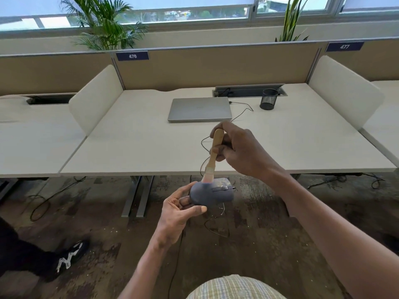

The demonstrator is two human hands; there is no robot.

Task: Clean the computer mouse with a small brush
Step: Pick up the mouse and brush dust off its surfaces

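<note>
My left hand (180,213) grips a dark grey wired computer mouse (212,194) by its rear, holding it in the air in front of the desk edge. Its scroll wheel faces up and to the right. My right hand (241,151) is closed around the wooden handle of a small brush (213,155). The brush points downward, and its pale bristles touch the top of the mouse. The thin black mouse cable (204,141) runs from the mouse up across the desk toward the laptop.
A closed silver laptop (199,108) lies at the back of the white desk (133,147), with a black mesh pen cup (268,99) to its right. White side dividers flank the desk. Cables trail on the floor. Another person's leg and shoe (67,257) are at lower left.
</note>
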